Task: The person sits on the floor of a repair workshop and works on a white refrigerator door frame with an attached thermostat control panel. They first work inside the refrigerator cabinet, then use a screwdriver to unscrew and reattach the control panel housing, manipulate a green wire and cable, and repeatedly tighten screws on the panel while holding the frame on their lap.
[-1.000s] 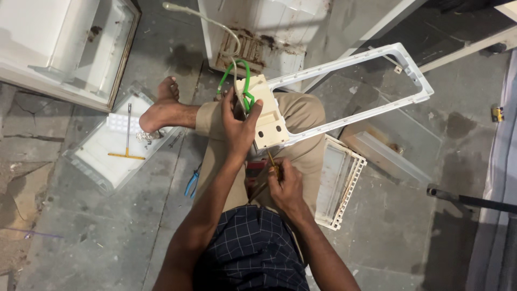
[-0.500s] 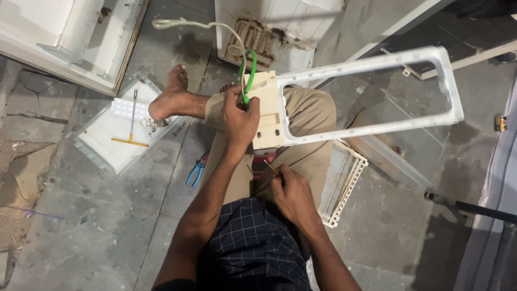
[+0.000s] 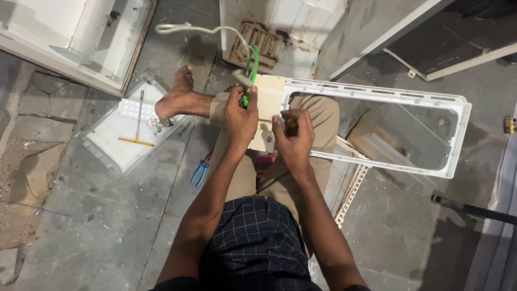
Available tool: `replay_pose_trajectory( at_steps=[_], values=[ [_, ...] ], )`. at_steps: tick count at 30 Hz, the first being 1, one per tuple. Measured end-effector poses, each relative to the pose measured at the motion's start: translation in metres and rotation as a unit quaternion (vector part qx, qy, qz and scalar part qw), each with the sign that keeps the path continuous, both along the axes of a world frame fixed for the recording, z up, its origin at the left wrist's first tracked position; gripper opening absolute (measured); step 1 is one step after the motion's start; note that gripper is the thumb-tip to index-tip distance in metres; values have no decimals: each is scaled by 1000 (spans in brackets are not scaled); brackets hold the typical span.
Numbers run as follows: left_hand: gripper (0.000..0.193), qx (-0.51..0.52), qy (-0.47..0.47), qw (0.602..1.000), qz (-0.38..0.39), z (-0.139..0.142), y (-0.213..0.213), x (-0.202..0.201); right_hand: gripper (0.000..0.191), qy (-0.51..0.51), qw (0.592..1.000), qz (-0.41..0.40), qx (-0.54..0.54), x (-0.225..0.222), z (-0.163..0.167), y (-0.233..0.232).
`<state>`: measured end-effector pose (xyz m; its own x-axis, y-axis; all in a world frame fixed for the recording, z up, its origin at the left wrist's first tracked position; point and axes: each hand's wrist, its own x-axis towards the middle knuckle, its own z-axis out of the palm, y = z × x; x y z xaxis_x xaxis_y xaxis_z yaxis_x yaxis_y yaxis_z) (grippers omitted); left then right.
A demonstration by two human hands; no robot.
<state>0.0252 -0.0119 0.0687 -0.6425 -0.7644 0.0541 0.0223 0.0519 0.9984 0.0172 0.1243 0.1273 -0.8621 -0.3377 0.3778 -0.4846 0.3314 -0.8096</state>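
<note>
Two bare hands are working over the lap of a person sitting on the concrete floor (image 3: 107,237). The left hand (image 3: 240,118) is curling its fingers around the beige panel (image 3: 267,102) at the near end of a white rectangular plastic frame (image 3: 431,102), just where a green wire (image 3: 251,67) and a pale cable (image 3: 199,28) are running up from it. The right hand (image 3: 294,141) is closing its fingers on the panel's lower edge and on something small and dark; what that object is cannot be made out, since the fingers are covering most of it. The frame is lying across the person's khaki-clad knees and reaching out to the right, its far end hanging above the floor.

A red object (image 3: 267,158) is peeking out beneath the hands, mostly hidden by them. Blue-handled pliers (image 3: 200,170) are lying on the floor beside the left thigh. Further left, a shallow white tray (image 3: 116,141) is holding a yellow-handled T-shaped tool (image 3: 138,125), near the person's bare foot (image 3: 175,97). A white appliance door (image 3: 64,37) is being cut off at the upper left edge, and a rust-stained white cabinet (image 3: 280,27) is standing just beyond the knees, cropped at the top.
</note>
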Motion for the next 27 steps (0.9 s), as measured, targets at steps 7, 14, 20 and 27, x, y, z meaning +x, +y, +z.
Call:
replay_pose_trajectory(
  at_steps=[7, 14, 20, 27],
  values=[
    [40, 80, 37, 994, -60, -24, -24, -3, 22, 54, 997, 14, 48, 5, -9, -2],
    [54, 272, 106, 949, -117, -41, -37, -4, 18, -9, 998, 15, 60, 3, -9, -3],
    [56, 274, -1, 951, -144, -48, -51, -10, 19, 11, 998, 42, 43, 1, -8, 0],
    [35, 280, -3, 952, -124, -42, -48, -14, 16, -23, 999, 28, 33, -6, -9, 1]
  ],
)
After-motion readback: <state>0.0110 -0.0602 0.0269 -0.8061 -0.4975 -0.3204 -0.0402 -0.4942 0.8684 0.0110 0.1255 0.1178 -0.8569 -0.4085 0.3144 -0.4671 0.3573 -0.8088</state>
